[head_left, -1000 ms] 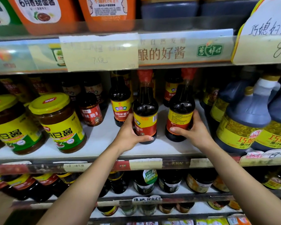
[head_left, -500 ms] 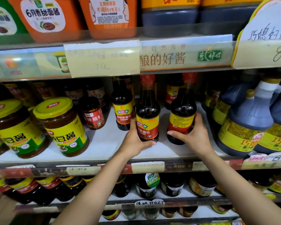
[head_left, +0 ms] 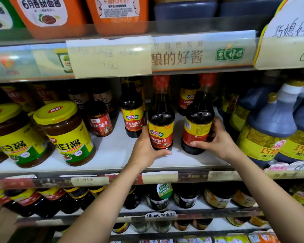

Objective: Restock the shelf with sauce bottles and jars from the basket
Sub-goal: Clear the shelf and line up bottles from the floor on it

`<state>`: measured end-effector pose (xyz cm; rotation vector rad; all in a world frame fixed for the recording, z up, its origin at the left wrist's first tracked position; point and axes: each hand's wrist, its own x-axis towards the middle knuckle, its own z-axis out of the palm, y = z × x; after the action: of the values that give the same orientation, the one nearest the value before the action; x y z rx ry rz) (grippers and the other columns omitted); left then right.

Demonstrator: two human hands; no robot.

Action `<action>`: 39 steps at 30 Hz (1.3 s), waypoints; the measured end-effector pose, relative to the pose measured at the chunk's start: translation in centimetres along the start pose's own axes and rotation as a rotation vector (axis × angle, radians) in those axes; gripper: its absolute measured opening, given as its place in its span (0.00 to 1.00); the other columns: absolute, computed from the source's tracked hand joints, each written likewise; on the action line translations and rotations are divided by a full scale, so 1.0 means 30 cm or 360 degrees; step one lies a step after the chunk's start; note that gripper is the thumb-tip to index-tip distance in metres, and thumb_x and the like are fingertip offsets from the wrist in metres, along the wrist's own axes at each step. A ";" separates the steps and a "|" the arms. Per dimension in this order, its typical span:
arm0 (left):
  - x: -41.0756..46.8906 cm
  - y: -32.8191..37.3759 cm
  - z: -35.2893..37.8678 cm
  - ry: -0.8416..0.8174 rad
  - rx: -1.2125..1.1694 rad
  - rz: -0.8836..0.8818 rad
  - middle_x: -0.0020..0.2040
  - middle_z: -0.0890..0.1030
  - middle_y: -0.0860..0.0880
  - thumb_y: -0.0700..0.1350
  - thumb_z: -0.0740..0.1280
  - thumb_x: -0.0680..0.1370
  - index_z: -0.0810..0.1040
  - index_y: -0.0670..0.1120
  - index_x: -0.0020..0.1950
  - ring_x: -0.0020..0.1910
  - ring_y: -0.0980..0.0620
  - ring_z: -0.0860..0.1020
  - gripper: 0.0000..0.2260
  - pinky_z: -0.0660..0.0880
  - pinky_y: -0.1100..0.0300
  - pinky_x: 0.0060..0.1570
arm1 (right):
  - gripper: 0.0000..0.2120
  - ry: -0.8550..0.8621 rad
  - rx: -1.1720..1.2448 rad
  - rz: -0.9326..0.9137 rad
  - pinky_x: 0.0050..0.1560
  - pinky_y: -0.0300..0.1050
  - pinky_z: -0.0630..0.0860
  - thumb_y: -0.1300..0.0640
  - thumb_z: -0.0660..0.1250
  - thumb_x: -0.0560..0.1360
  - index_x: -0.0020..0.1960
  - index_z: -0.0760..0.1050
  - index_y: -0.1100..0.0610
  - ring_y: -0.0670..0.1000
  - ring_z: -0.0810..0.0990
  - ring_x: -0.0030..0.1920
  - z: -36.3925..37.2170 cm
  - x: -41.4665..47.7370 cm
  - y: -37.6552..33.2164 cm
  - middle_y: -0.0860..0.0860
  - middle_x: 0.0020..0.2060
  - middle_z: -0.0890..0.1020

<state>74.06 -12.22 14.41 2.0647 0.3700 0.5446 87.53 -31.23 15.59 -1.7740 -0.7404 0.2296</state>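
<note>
Lower centre of frame: left hand wraps the base of a soy sauce bottle, fingers curled under its front, thumb behind. Since a second ago this bottle's label has rotated to face out, brand panel now frontal; likely the facing step is nearly done. Right hand is closed around a second bottle, which shows its back label with barcode, so it probably still needs turning. Both stand upright on the white shelf, long axes vertical, red caps up, near the front edge. Behind, upper centre: a matching bottle already faces out. Basket not in view.
</note>
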 end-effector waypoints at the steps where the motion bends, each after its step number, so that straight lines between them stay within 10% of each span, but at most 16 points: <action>1: 0.000 0.001 0.001 0.0007 0.0021 0.0008 0.59 0.76 0.52 0.47 0.80 0.60 0.61 0.55 0.61 0.55 0.57 0.73 0.37 0.69 0.62 0.53 | 0.38 -0.0046 0.0068 0.0003 0.52 0.35 0.74 0.64 0.77 0.60 0.61 0.60 0.48 0.39 0.77 0.52 -0.007 0.001 0.000 0.42 0.53 0.76; 9: 0.013 -0.003 -0.001 -0.0002 0.0112 0.0027 0.60 0.75 0.52 0.50 0.80 0.59 0.63 0.51 0.63 0.56 0.56 0.73 0.39 0.69 0.63 0.52 | 0.37 -0.0281 0.0236 0.0018 0.52 0.32 0.75 0.69 0.72 0.64 0.67 0.60 0.52 0.37 0.76 0.54 -0.041 -0.007 -0.013 0.46 0.58 0.76; 15: 0.028 -0.016 -0.033 -0.0282 -0.0045 -0.0067 0.58 0.72 0.57 0.43 0.79 0.62 0.57 0.56 0.65 0.59 0.57 0.71 0.41 0.68 0.64 0.57 | 0.42 0.0153 0.0090 -0.0077 0.47 0.27 0.72 0.48 0.79 0.53 0.60 0.59 0.43 0.33 0.76 0.51 0.042 -0.039 -0.031 0.36 0.52 0.74; 22: 0.035 -0.034 -0.041 -0.0336 -0.0179 -0.0101 0.59 0.74 0.55 0.40 0.79 0.62 0.59 0.58 0.64 0.61 0.53 0.73 0.39 0.70 0.58 0.60 | 0.43 0.0493 -0.0165 -0.0090 0.46 0.36 0.69 0.51 0.81 0.56 0.64 0.60 0.51 0.46 0.75 0.50 0.100 -0.027 0.003 0.42 0.50 0.74; 39: 0.034 -0.003 -0.018 -0.0210 0.0013 -0.0027 0.60 0.77 0.51 0.46 0.80 0.58 0.65 0.51 0.65 0.57 0.53 0.75 0.39 0.72 0.57 0.58 | 0.41 -0.0108 0.0211 0.0075 0.47 0.36 0.77 0.70 0.76 0.61 0.67 0.60 0.54 0.43 0.79 0.52 -0.003 0.017 0.015 0.48 0.54 0.78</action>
<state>74.64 -11.30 14.82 2.0908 0.3122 0.3946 88.14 -31.07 15.32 -1.6656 -0.7159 0.3643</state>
